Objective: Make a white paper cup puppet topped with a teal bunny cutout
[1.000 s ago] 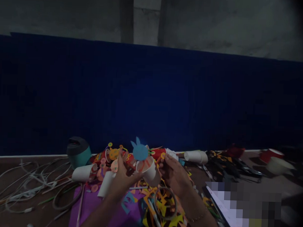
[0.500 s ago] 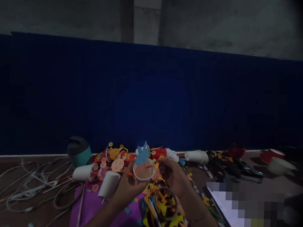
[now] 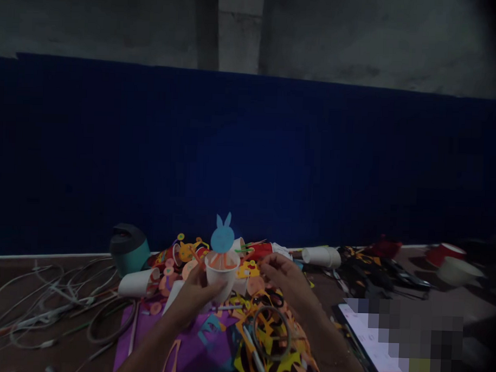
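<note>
My left hand [image 3: 197, 290] grips a white paper cup [image 3: 220, 282], its thumb across the front and fingers around the side. A blue paper rabbit head [image 3: 222, 238] with two ears stands above the rim. Orange paper strips show inside the cup and stick out on both sides. Just right of the cup, my right hand [image 3: 284, 277] hovers with loosely bent fingers, apart from the cup and with nothing visible in them. Below both hands lie a purple sheet [image 3: 145, 345] and yellow and orange paper scraps [image 3: 267, 338].
White cups [image 3: 136, 284] lie on their sides among paper figures. A teal container [image 3: 129, 252] stands at the left, beside tangled white cables [image 3: 32, 308]. A grey ring [image 3: 272, 333] rests on the scraps. At right are a lit tablet-like screen [image 3: 368, 342] and bowls [image 3: 459, 271].
The cup has moved slightly left and tipped more upright, so the rabbit head now faces me. My right hand has drawn away from the cup's orange strip.
</note>
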A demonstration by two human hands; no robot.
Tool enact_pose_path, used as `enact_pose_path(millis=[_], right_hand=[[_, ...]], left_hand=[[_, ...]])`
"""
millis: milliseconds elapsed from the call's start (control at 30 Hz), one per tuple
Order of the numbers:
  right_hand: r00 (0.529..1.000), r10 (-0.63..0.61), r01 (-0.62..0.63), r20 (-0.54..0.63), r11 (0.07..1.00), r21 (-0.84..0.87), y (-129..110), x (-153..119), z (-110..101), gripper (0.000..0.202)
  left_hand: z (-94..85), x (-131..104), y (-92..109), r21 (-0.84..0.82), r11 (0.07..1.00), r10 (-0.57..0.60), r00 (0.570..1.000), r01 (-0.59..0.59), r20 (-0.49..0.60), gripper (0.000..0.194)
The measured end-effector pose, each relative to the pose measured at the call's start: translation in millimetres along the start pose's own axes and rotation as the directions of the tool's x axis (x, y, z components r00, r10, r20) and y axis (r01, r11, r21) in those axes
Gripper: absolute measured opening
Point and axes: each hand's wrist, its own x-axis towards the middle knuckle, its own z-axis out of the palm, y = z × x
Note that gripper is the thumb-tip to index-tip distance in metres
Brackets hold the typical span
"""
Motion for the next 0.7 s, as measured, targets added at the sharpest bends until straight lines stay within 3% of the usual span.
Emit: enact_pose_path(millis=[167,700], right_hand=[[0.992,-0.124,0.121,-0.013,0.982,-0.142,3.1,0.8,1.5,0.02],[0.994,-0.094,0.085,-0.063,0.987,-0.138,2.5,-0.1,0.2,0.022]], left_hand=[[6.8,-1.7,-3.1,-0.028,0.998,-0.045,0.991,0.049,0.129,0.045],[3.8,-3.3,-10.0,-0.052,0.995,-0.069,0.974,0.082,0.215,0.043]])
